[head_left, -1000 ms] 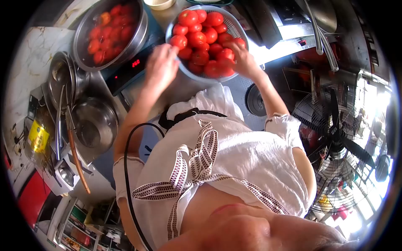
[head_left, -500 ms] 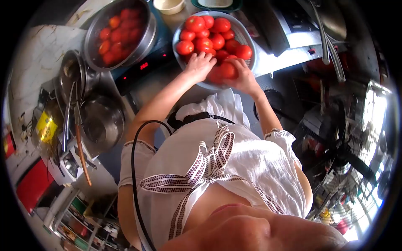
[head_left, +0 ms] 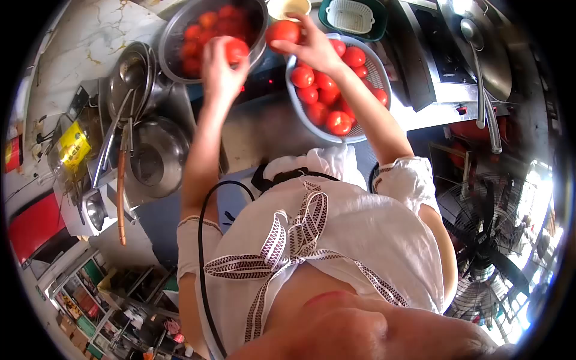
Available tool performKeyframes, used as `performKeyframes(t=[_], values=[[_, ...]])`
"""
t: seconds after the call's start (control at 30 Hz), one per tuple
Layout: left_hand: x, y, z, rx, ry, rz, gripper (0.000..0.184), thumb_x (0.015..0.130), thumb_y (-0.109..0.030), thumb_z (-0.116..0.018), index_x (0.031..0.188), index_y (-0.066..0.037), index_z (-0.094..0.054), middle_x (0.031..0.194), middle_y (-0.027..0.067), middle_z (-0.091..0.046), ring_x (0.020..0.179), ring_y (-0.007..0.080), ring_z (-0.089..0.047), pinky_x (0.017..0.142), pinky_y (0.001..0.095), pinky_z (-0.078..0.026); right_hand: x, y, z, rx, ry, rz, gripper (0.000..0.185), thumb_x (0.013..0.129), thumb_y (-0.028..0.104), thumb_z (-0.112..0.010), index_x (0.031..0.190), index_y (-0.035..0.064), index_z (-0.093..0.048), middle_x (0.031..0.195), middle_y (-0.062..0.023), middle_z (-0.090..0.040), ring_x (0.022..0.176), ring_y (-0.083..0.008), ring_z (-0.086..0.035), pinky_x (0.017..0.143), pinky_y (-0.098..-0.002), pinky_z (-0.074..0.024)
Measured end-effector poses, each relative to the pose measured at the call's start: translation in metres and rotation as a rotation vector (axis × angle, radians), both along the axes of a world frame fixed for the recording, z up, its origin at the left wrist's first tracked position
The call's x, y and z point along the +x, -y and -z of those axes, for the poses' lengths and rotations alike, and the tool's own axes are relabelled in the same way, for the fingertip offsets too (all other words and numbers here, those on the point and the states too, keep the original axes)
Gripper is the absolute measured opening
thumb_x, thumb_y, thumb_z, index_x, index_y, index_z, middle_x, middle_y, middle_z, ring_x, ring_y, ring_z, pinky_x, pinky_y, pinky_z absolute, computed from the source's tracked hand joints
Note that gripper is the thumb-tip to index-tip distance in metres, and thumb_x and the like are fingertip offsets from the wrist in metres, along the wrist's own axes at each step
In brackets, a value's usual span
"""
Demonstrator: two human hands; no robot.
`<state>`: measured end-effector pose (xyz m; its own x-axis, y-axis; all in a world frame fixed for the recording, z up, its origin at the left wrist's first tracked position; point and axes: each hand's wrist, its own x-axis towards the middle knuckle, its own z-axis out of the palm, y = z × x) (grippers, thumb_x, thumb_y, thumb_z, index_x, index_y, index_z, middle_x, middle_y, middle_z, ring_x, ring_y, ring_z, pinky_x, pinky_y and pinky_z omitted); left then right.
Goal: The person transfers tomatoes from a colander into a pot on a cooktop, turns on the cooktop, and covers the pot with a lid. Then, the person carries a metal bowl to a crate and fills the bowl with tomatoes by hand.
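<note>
My left hand is closed around a red tomato at the near right edge of a steel pot. Several tomatoes sit inside that pot, somewhat blurred. Another tomato is gripped in my right hand, raised between the pot and a pale blue-grey colander. The colander, below my right forearm, holds several more tomatoes.
An induction cooktop with red lights lies under the pot. Steel pans and a wooden-handled utensil are at left. Behind stand a cream bowl and a white basket. A wok with a ladle is at right; a fan stands lower right.
Both hands have left the colander and moved up and left, each carrying a tomato toward the pot. The view has shifted, so the pot and colander appear farther right.
</note>
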<state>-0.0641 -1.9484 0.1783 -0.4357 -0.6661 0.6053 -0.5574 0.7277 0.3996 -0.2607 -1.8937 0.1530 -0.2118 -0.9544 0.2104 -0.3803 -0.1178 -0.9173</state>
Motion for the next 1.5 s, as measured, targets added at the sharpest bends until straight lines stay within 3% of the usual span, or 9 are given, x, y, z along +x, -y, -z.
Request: performKeyframes(t=[0.17, 0.33, 0.43, 0.6, 0.8, 0.97, 1.17, 1.27, 1.5], values=[[0.065, 0.068, 0.006, 0.066, 0.284, -0.232, 0.044, 0.063, -0.015, -0.070, 0.102, -0.008, -0.051, 0.102, 0.0149, -0.051, 0.094, 0.0333, -0.052, 0.080, 0.0407, -0.043, 0.044, 0.057, -0.014, 0.025, -0.625, 0.012, 0.060, 0.071, 0.046, -0.062, 0.118, 0.0148, -0.044, 0.105, -0.0129, -0.055, 0.095, -0.0309, -0.055, 0.077, -0.0386, -0.0468], [0.097, 0.097, 0.017, 0.059, 0.404, -0.208, 0.043, 0.065, -0.015, -0.068, 0.105, -0.008, -0.052, 0.105, 0.0143, -0.051, 0.097, 0.0331, -0.050, 0.084, 0.0400, -0.041, 0.027, 0.047, -0.001, -0.158, -0.693, 0.141, 0.053, 0.075, 0.043, -0.059, 0.118, 0.0150, -0.045, 0.107, -0.0122, -0.052, 0.097, -0.0302, -0.054, 0.081, -0.0385, -0.0443], [0.092, 0.073, 0.002, -0.044, 0.436, -0.229, 0.042, 0.069, -0.017, -0.066, 0.107, -0.006, -0.052, 0.109, 0.0160, -0.050, 0.101, 0.0343, -0.046, 0.088, 0.0407, -0.038, -0.034, 0.005, 0.019, -0.141, -0.630, 0.267, 0.044, 0.075, 0.029, -0.062, 0.112, 0.0087, -0.050, 0.103, -0.0142, -0.055, 0.094, -0.0305, -0.055, 0.076, -0.0370, -0.0464], [0.035, -0.023, -0.014, -0.082, 0.332, 0.065, 0.031, 0.073, -0.016, -0.063, 0.101, -0.005, -0.055, 0.105, 0.0145, -0.052, 0.099, 0.0320, -0.048, 0.088, 0.0416, -0.037, -0.119, -0.118, 0.075, 0.421, -0.624, 0.313, 0.054, 0.071, 0.033, -0.063, 0.117, 0.0113, -0.045, 0.106, -0.0182, -0.052, 0.096, -0.0336, -0.054, 0.079, -0.0397, -0.0457], [-0.054, -0.065, 0.051, 0.142, 0.595, 0.438, 0.053, 0.064, -0.012, -0.069, 0.112, -0.005, -0.048, 0.119, 0.0180, -0.040, 0.112, 0.0364, -0.037, 0.094, 0.0424, -0.034, -0.095, -0.173, 0.088, 0.466, -0.806, 0.118, 0.065, 0.065, 0.040, -0.067, 0.121, 0.0160, -0.045, 0.116, -0.0128, -0.047, 0.111, -0.0317, -0.042, 0.088, -0.0447, -0.0375], [-0.107, -0.059, 0.108, 0.156, 0.902, 0.409, 0.068, 0.071, -0.029, -0.065, 0.131, -0.021, -0.033, 0.129, 0.0111, -0.035, 0.119, 0.0390, -0.028, 0.084, 0.0548, -0.037, -0.080, -0.158, 0.089, 0.560, -0.986, -0.036, 0.073, 0.058, 0.053, -0.067, 0.118, 0.0154, -0.049, 0.119, -0.0092, -0.045, 0.115, -0.0301, -0.036, 0.086, -0.0562, -0.0315], [-0.112, -0.056, 0.119, -0.024, 0.918, 0.433, 0.073, 0.070, -0.039, -0.065, 0.133, -0.024, -0.029, 0.117, 0.0079, -0.048, 0.112, 0.0337, -0.035, 0.075, 0.0483, -0.043, -0.098, -0.139, 0.081, 0.747, -0.968, -0.283, 0.078, 0.058, 0.062, -0.063, 0.116, 0.0112, -0.051, 0.118, -0.0099, -0.042, 0.108, -0.0306, -0.042, 0.081, -0.0522, -0.0386], [-0.108, -0.053, 0.129, -0.095, 0.851, 0.447, 0.065, 0.067, -0.038, -0.067, 0.124, -0.021, -0.041, 0.105, 0.0047, -0.053, 0.106, 0.0270, -0.042, 0.071, 0.0465, -0.043, -0.100, -0.139, 0.087, 0.740, -0.934, -0.305, 0.078, 0.059, 0.062, -0.062, 0.118, 0.0111, -0.049, 0.117, -0.0111, -0.042, 0.106, -0.0308, -0.043, 0.079, -0.0485, -0.0409], [-0.129, -0.045, 0.120, -0.096, 0.886, 0.564, 0.069, 0.063, -0.032, -0.071, 0.125, -0.022, -0.041, 0.109, 0.0046, -0.048, 0.091, 0.0251, -0.049, 0.058, 0.0364, -0.050, -0.102, -0.149, 0.088, 0.594, -0.949, -0.302, 0.073, 0.062, 0.061, -0.061, 0.114, 0.0107, -0.051, 0.114, -0.0127, -0.045, 0.104, -0.0327, -0.045, 0.080, -0.0460, -0.0421]])
